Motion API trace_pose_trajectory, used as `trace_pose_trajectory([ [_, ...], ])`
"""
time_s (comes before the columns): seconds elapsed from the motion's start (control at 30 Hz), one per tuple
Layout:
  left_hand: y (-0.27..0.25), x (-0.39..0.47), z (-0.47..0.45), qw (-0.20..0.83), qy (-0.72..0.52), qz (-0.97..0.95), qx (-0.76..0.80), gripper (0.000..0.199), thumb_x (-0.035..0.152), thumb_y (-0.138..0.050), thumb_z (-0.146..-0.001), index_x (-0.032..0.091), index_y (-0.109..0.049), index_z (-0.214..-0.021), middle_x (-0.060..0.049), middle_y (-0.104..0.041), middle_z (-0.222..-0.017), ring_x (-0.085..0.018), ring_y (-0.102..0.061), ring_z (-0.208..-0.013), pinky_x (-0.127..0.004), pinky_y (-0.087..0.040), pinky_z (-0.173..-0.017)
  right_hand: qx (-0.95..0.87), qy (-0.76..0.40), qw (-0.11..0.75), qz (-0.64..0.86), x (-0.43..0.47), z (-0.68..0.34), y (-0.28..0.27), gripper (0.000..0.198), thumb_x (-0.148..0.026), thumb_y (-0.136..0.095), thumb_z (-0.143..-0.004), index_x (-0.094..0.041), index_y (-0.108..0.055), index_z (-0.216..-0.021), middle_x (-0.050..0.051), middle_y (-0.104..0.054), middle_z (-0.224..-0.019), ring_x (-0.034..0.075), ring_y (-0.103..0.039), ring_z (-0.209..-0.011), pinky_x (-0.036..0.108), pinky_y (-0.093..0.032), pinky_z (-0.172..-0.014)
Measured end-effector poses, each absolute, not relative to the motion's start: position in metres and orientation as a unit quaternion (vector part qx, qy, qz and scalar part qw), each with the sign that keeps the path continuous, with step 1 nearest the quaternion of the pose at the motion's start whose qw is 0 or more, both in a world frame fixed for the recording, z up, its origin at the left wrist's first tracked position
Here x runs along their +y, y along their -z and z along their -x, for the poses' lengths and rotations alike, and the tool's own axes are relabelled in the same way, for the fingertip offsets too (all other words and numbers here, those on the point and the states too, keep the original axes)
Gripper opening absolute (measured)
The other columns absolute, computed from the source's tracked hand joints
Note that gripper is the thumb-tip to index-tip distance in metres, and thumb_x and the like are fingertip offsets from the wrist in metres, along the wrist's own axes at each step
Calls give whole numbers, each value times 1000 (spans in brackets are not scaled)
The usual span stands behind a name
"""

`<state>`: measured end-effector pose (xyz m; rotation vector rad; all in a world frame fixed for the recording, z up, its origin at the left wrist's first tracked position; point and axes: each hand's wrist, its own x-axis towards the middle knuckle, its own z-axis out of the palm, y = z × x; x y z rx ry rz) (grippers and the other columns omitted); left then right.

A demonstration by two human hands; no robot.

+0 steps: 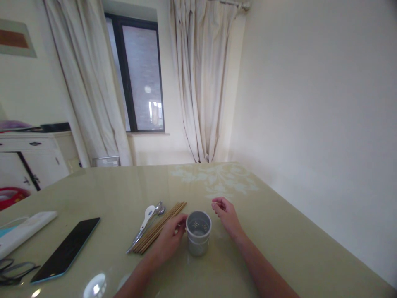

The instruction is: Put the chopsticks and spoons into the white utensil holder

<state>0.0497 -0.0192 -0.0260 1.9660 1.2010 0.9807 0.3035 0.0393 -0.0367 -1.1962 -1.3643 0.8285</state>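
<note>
A grey utensil holder [199, 244] stands upright on the table, with groups of small holes showing in its bottom. At its left side my left hand [171, 234] has curled fingers and a thumb against the wall near the rim. My right hand [225, 211] is held apart from the holder, to its right and a little farther away, fingers loosely bent with nothing visible in them. Left of the holder lies a bundle of wooden chopsticks [159, 228], partly behind my left hand. Beside them are a white spoon [148, 215] and several metal spoons [160, 208].
A black-screened tablet [66, 250] lies at the left on the glossy greenish table [279, 240]. Near it are a white power strip [27, 231] and a pair of glasses [17, 271]. A white wall [316, 103] borders the table's right edge. Curtains [206, 82] hang behind.
</note>
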Motion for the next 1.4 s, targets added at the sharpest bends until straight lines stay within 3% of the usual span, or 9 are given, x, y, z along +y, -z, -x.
trace_pose_trajectory([
  [0.17,24,-23,-54,339,-363,-750,436,33,35,-50,-101,21,-77,-114,-10,-81,-114,-23,-74,-100,-34,-59,-91,-578,-348,539,504,38,-302,37,36,-55,-70,-80,-22,-71,-95,2,-67,-73,23,-63,-70,34,-50,-65],
  [0.37,21,-10,-22,74,-276,-739,611,31,23,-48,-98,20,-76,-112,-13,-75,-119,-30,-67,-117,-46,-50,-108,-582,-346,537,502,41,-301,42,33,-51,-68,-81,-22,-71,-94,2,-67,-73,22,-63,-70,34,-51,-64],
  [0.47,19,-10,-15,13,-196,-734,651,27,25,-51,-98,20,-76,-106,-13,-73,-117,-32,-65,-117,-46,-49,-104,-584,-344,537,503,43,-300,45,32,-52,-69,-80,-22,-71,-92,2,-67,-72,23,-64,-69,35,-52,-64],
  [0.67,15,-14,-21,27,-181,-742,645,21,26,-55,-97,22,-75,-94,-10,-74,-108,-29,-65,-112,-42,-47,-101,-589,-336,535,503,42,-299,46,32,-51,-68,-81,-22,-72,-93,3,-67,-73,23,-64,-70,36,-52,-66],
  [1.17,14,-19,-18,40,-140,-742,655,13,23,-59,-92,22,-71,-88,-11,-74,-105,-32,-66,-112,-44,-48,-101,-612,-316,538,486,21,-293,14,37,-56,-70,-88,-21,-74,-100,7,-73,-85,26,-68,-80,38,-53,-72],
  [1.3,7,-19,-25,39,-213,-737,640,22,26,-49,-101,21,-67,-91,-12,-74,-102,-30,-69,-104,-43,-50,-96,-625,-306,547,465,2,-287,-7,39,-60,-66,-94,-23,-74,-102,8,-74,-89,26,-69,-84,36,-52,-71],
  [1.4,0,-24,-34,66,-316,-700,637,28,31,-38,-108,21,-63,-99,-7,-74,-90,-25,-72,-84,-37,-54,-77,-663,-264,558,424,-12,-281,-19,37,-56,-60,-102,-23,-77,-103,8,-75,-91,25,-69,-86,35,-53,-76],
])
